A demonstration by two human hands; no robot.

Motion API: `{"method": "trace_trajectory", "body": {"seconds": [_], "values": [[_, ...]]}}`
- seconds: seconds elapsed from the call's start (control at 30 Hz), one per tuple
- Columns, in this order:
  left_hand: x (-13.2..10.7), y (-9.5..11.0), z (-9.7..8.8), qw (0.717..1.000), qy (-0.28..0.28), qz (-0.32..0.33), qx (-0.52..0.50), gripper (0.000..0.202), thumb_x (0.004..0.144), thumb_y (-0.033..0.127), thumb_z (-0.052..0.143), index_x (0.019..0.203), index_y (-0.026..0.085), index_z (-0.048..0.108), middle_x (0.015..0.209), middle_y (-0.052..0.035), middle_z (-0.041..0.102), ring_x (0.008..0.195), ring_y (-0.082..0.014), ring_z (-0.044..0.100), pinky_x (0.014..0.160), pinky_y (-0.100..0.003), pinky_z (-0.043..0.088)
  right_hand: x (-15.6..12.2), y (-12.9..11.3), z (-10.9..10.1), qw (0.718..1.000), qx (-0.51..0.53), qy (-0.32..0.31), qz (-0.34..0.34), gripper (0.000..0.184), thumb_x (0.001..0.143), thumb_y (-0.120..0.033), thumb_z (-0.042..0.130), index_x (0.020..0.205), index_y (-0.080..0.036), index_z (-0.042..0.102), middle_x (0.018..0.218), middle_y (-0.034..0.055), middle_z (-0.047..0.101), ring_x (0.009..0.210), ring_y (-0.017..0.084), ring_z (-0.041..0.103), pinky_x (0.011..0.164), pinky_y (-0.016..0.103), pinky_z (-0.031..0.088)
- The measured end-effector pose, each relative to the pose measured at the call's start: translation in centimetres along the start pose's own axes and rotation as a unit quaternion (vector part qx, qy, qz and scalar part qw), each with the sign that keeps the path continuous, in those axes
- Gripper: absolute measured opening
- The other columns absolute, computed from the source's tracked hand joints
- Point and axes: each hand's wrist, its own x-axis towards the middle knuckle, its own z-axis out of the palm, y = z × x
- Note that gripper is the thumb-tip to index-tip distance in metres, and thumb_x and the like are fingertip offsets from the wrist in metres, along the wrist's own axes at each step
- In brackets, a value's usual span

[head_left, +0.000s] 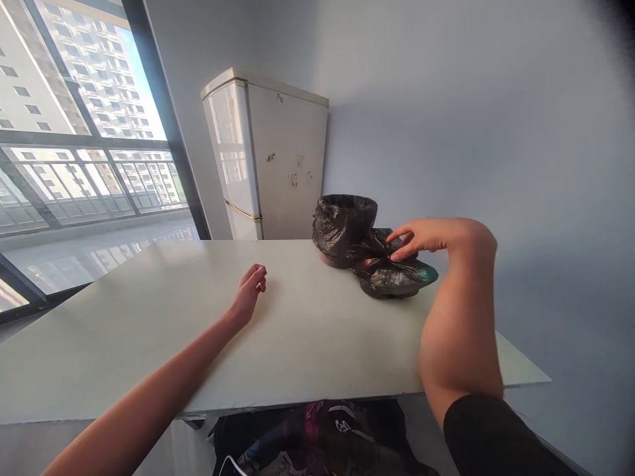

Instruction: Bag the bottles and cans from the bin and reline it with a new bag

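Note:
My right hand [421, 239] reaches in from the right, wrist bent. Its thumb and fingers are at the gathered top of a black plastic bag [391, 281], pinching the film where the creases meet. The bag is filled out at the bottom; what lies inside is hidden, though some reddish and green colour shows through. Just behind and left of it, touching, stands a round bin [343, 228] lined with another black plastic bag folded over its rim. Well to the left, my left hand [252, 287] rests loosely curled over the table, with nothing visible in it.
Both bags stand toward the back right of a pale table [297, 344], close to the grey wall [471, 132]. Behind the table is an old white refrigerator [288, 158] with worn patches. A large window [89, 132] is at left. My dark printed clothing [322, 439] shows below the front edge.

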Motion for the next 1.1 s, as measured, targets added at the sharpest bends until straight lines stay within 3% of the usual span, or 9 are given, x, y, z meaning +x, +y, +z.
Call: {"method": "trace_trajectory", "body": {"seconds": [0.1, 0.2, 0.37, 0.47, 0.57, 0.7, 0.87, 0.97, 1.1], "values": [[0.0, 0.0, 0.0, 1.000, -0.009, 0.001, 0.000, 0.030, 0.096, 0.046, 0.064, 0.082, 0.021, 0.053, 0.081, 0.0011, 0.043, 0.074, -0.0138, 0.041, 0.066, -0.024, 0.038, 0.4, 1.1, 0.1, 0.995, 0.047, -0.093, 0.008, 0.033, 0.080, -0.047, 0.081, 0.110, -0.033, 0.085, 0.104, 0.0077, 0.082, 0.089, 0.030, 0.076, 0.077, 0.041, 0.056], [-0.1, 0.3, 0.1, 1.000, -0.015, 0.004, 0.006, 0.029, 0.096, 0.044, 0.064, 0.081, 0.021, 0.053, 0.083, 0.0005, 0.043, 0.075, -0.0141, 0.041, 0.066, -0.024, 0.038, 0.3, 0.4, -0.2, 0.992, 0.066, -0.092, -0.060, 0.016, 0.088, -0.041, 0.072, 0.090, -0.029, 0.082, 0.083, 0.0048, 0.078, 0.085, 0.026, 0.073, 0.078, 0.038, 0.053], [-0.6, 0.6, 0.1, 0.997, -0.048, 0.044, 0.053, 0.031, 0.099, 0.045, 0.063, 0.082, 0.021, 0.054, 0.082, 0.0009, 0.045, 0.074, -0.0136, 0.043, 0.068, -0.025, 0.040, -2.2, -3.5, -1.3, 0.975, 0.176, 0.050, -0.125, 0.019, 0.094, -0.039, 0.072, 0.085, -0.023, 0.076, 0.077, 0.0048, 0.075, 0.073, 0.021, 0.069, 0.070, 0.033, 0.049], [-1.1, 0.7, 0.8, 0.979, -0.118, 0.104, 0.133, 0.028, 0.099, 0.046, 0.066, 0.086, 0.021, 0.062, 0.081, -0.0008, 0.056, 0.077, -0.0156, 0.054, 0.073, -0.028, 0.045, -2.7, -6.9, -1.0, 0.928, 0.315, 0.133, -0.149, 0.022, 0.097, -0.037, 0.074, 0.087, -0.018, 0.074, 0.082, 0.0072, 0.076, 0.068, 0.017, 0.068, 0.069, 0.030, 0.051], [-1.5, 1.6, 2.5, 0.952, -0.150, 0.160, 0.212, 0.023, 0.098, 0.044, 0.069, 0.103, 0.022, 0.072, 0.097, -0.0061, 0.073, 0.091, -0.0203, 0.066, 0.086, -0.034, 0.051, -1.7, -9.9, 0.3, 0.868, 0.438, 0.118, -0.203, 0.020, 0.098, -0.034, 0.076, 0.087, -0.017, 0.073, 0.081, 0.0071, 0.077, 0.065, 0.016, 0.069, 0.069, 0.029, 0.054], [-0.7, 5.9, 5.8, 0.928, -0.176, 0.242, 0.222, 0.035, 0.088, 0.034, 0.077, 0.121, 0.024, 0.073, 0.118, -0.0075, 0.076, 0.106, -0.0246, 0.069, 0.094, -0.036, 0.054, -0.2, -12.9, 2.2, 0.814, 0.500, 0.124, -0.268, 0.018, 0.099, -0.033, 0.075, 0.089, -0.018, 0.072, 0.079, 0.0048, 0.076, 0.069, 0.016, 0.071, 0.073, 0.027, 0.056], [2.6, 13.2, 8.1, 0.897, -0.246, 0.241, 0.276, 0.013, 0.076, 0.027, 0.078, 0.075, 0.016, 0.070, 0.076, -0.0014, 0.069, 0.077, -0.0211, 0.064, 0.070, -0.030, 0.051, -0.1, -14.5, 3.1, 0.777, 0.534, 0.110, -0.314, 0.010, 0.102, -0.027, 0.065, 0.106, -0.020, 0.070, 0.097, 0.0051, 0.078, 0.085, 0.018, 0.074, 0.085, 0.030, 0.057], [4.4, 15.6, 7.9, 0.888, -0.249, 0.231, 0.309, 0.011, 0.073, 0.023, 0.074, 0.067, 0.016, 0.068, 0.067, 0.0001, 0.064, 0.068, -0.0184, 0.060, 0.063, -0.028, 0.047, -0.1, -14.5, 3.0, 0.776, 0.526, 0.147, -0.315, 0.022, 0.100, -0.029, 0.065, 0.121, -0.025, 0.065, 0.113, 0.0047, 0.077, 0.102, 0.019, 0.073, 0.094, 0.032, 0.055], [5.5, 17.3, 6.6, 0.872, -0.295, 0.173, 0.349, 0.006, 0.074, 0.022, 0.074, 0.071, 0.017, 0.075, 0.071, -0.0022, 0.069, 0.067, -0.0188, 0.064, 0.062, -0.028, 0.050, 0.0, -13.9, 2.7, 0.813, 0.441, 0.284, -0.254, 0.022, 0.096, -0.042, 0.072, 0.097, -0.021, 0.067, 0.101, 0.0053, 0.075, 0.092, 0.020, 0.066, 0.082, 0.032, 0.050]]}}
